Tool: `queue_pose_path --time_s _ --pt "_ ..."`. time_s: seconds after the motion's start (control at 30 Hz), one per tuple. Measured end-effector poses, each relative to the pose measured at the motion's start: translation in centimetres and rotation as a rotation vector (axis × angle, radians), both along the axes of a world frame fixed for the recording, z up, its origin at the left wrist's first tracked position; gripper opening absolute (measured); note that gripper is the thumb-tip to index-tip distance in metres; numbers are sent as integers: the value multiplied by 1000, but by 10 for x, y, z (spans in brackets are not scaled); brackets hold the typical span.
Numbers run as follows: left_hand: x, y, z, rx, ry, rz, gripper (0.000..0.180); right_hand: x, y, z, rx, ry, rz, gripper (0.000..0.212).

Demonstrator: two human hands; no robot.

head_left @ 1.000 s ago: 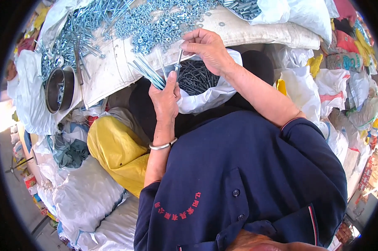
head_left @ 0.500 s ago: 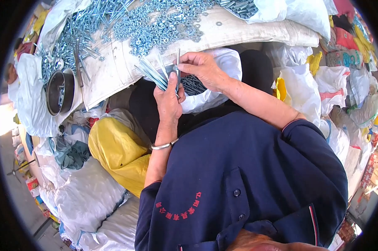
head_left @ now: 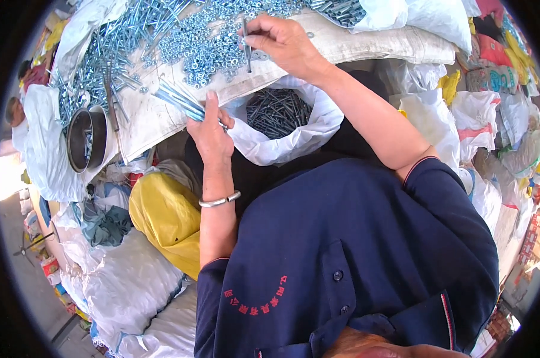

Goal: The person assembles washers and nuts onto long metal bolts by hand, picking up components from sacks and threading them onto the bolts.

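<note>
My left hand [head_left: 210,134] is closed round a bundle of long, thin silvery bolts [head_left: 177,99] that fan out to the upper left, its thumb raised. Over the table's front edge, my right hand [head_left: 286,49] pinches one bolt [head_left: 247,53] between thumb and fingers. This bolt stands nearly upright beside a heap of small shiny nuts [head_left: 204,56]; whether a nut is on it is too small to tell. Below and between my hands, a white bag [head_left: 255,149] sits open, full of dark bolts [head_left: 279,113].
Loose silvery bolts [head_left: 100,71] cover the cloth-topped table [head_left: 395,46] at the far left, with tongs [head_left: 110,98] and a round metal bowl [head_left: 73,143] nearby. Short metal tubes [head_left: 341,11] lie at the back. A yellow sack [head_left: 162,209] and white sacks [head_left: 129,280] crowd my left side.
My right hand has moved up and away to the nuts, carrying the single bolt. My left hand has shifted left and slightly down with its bundle, uncovering the bag of dark bolts.
</note>
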State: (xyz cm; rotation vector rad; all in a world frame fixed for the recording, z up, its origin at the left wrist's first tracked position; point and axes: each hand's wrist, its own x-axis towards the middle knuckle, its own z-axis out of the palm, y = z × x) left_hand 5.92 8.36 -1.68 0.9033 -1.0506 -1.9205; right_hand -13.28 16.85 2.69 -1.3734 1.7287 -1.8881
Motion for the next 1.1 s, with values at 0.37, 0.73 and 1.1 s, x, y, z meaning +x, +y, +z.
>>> queue_pose_path --time_s 0.37,0.73,1.1 --pt "-63 -28 54 -426 -1 -301 21 11 -13 -29 167 351 -16 15" --pt "-71 -38 41 -478 -18 -277 18 7 -12 -29 234 342 -16 21" --pt "-79 -35 48 -902 -177 -209 27 14 -3 -35 132 -136 -142 40"
